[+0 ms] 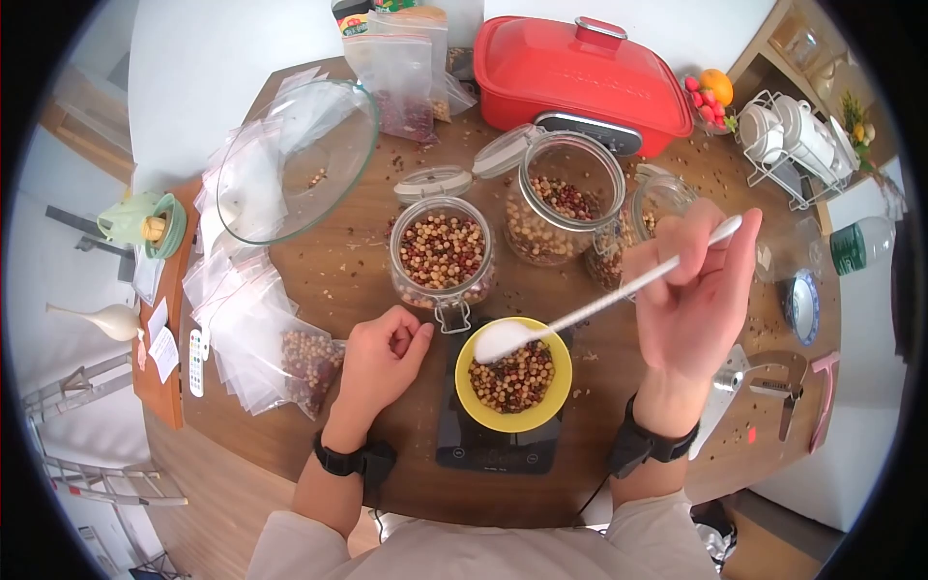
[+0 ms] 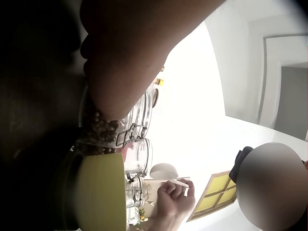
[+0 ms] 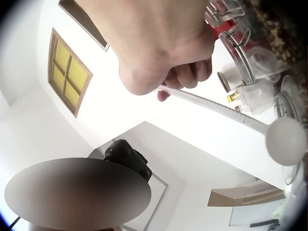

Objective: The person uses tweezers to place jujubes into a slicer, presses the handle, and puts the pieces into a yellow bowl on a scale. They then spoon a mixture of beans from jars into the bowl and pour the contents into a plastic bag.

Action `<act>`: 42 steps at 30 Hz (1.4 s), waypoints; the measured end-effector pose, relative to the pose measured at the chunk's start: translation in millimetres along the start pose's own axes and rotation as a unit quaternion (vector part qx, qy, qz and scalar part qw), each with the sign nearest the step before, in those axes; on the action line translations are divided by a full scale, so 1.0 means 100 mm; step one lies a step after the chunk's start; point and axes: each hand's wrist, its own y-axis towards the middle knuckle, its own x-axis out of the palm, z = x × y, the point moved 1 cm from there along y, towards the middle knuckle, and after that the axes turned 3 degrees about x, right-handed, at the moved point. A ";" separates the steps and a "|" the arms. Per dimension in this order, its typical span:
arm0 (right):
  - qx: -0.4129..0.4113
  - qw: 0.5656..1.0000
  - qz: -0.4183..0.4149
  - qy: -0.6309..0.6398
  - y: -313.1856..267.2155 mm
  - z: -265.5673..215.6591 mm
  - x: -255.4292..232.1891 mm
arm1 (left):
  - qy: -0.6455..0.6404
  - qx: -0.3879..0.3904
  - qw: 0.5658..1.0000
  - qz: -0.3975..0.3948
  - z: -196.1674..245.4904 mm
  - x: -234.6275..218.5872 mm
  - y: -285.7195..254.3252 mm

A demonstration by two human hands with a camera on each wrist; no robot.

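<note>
Head view: the person's right hand (image 1: pixel 684 307) is pinching the white spoon (image 1: pixel 607 298) near the end of its handle. The spoon is slanting toward the left, and its head is hanging over the far-left part of the yellow bowl (image 1: pixel 564 379). The bowl is holding mixed beans (image 1: pixel 512 382) and is sitting upright on a black scale (image 1: pixel 495 456), at the near middle of the brown surface (image 1: pixel 604 358). The left hand (image 1: pixel 384 358) is resting just left of the scale, its fingers loosely curling and holding nothing. Beyond the bowl, a clip-top jar (image 1: pixel 490 266) of beans is standing open; a second jar (image 1: pixel 580 150), partly filled, is standing farther right. A red cooker (image 1: pixel 570 82) is occupying the far side. Clear plastic bags (image 1: pixel 232 319) are lying on the left, and a bag of beans (image 1: pixel 309 372) is lying near the left hand.

Left wrist view: the left hand is appearing too dark; I cannot tell its finger position here. The right hand is pinching the spoon, whose head is showing apart from the yellow bowl.

Right wrist view: the right hand is curling its fingers at the spoon handle, which is running out to the rounded head. A yellow-paned window (image 3: pixel 69 72) is showing on the wall.
</note>
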 end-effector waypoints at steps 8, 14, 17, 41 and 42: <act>-0.049 0.988 0.048 -0.140 0.00 0.15 0.04 | 0.012 -0.005 1.000 -0.002 0.00 0.00 0.00; -0.003 0.949 -0.047 -0.311 -0.11 0.33 0.27 | -0.009 0.001 1.000 -0.005 0.01 -0.03 0.00; -0.013 0.930 -0.101 -0.352 -0.09 0.43 0.24 | -0.009 0.005 1.000 -0.004 0.00 -0.03 0.00; 0.188 0.968 0.068 -0.153 0.03 0.52 0.09 | 0.014 0.003 1.000 -0.006 -0.01 -0.03 0.00; 0.180 0.970 0.076 -0.146 0.03 0.52 0.09 | 0.015 0.002 1.000 -0.006 0.00 -0.03 0.00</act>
